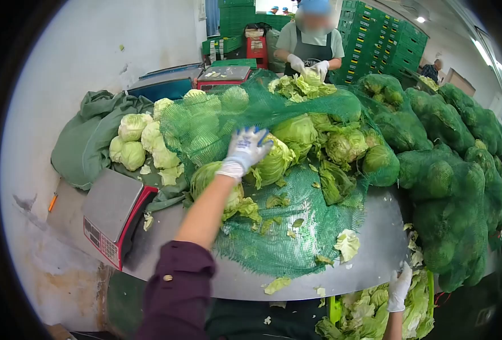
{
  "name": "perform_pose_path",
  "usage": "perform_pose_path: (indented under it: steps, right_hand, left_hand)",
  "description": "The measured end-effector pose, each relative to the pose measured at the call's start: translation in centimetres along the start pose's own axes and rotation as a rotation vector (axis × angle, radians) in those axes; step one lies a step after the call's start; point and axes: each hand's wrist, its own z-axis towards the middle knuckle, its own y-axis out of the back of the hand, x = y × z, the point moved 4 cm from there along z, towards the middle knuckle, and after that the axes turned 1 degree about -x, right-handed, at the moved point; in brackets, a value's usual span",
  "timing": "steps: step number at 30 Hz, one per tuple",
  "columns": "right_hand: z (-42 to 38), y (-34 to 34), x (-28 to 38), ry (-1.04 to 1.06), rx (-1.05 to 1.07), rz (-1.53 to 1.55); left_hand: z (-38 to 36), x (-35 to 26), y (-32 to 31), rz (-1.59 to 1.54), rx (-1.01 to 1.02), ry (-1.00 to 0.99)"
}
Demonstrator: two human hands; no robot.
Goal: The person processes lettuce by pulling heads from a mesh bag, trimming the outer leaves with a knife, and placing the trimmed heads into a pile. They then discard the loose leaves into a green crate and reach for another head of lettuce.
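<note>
- Head view, centre: the worker's left hand (246,148), fingers spread, touches 1 leafy cabbage (273,165) on green netting (296,232).
- 4 o'clock: right hand (399,290) at loose leaves (364,313); grip cannot be told.
- Apparently partway: pale heads (133,128), 10 o'clock, look trimmed; filled sacks (446,209), 3 o'clock, remain.

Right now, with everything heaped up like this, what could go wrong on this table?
The left hand is out among green netting, so its fingers might snag in the mesh. A loose leaf lies at the front edge of the table and could slip off. The pale cabbages heaped behind the scale might roll if nudged.
</note>
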Motion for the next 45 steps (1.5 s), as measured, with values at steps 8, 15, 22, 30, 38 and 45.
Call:
perform_pose_path:
  steps: [8, 15, 22, 30, 38, 45]
  right_hand:
    - [-1.6, -2.8, 10.9, -0.062, 0.363, 0.200]
    - [-0.7, -8.4, 11.3, 0.048, 0.154, 0.040]
    - [1.7, -4.0, -1.3, -0.399, -0.031, 0.272]
    - [-6.8, -9.6, 8.4, -0.409, 0.743, 1.351]
    - [-7.0, 2.5, 13.0, -0.214, 0.608, 1.046]
    - [-4.1, 3.7, 12.2, -0.230, 0.550, 0.732]
  left_hand:
    - [-13.4, -13.0, 2.9, 0.005, 0.166, -0.528]
    - [-12.3, -12.4, 7.5, -0.404, -0.063, -0.360]
    - [-16.1, -16.8, 3.3, -0.768, 0.212, -0.441]
    - [-22.4, -23.4, 8.5, -0.508, 0.098, -0.760]
    - [-24.1, -21.4, 5.5, -1.162, -0.022, -0.191]
    - [-20.7, -26.3, 4.5, -1.180, 0.222, -0.277]
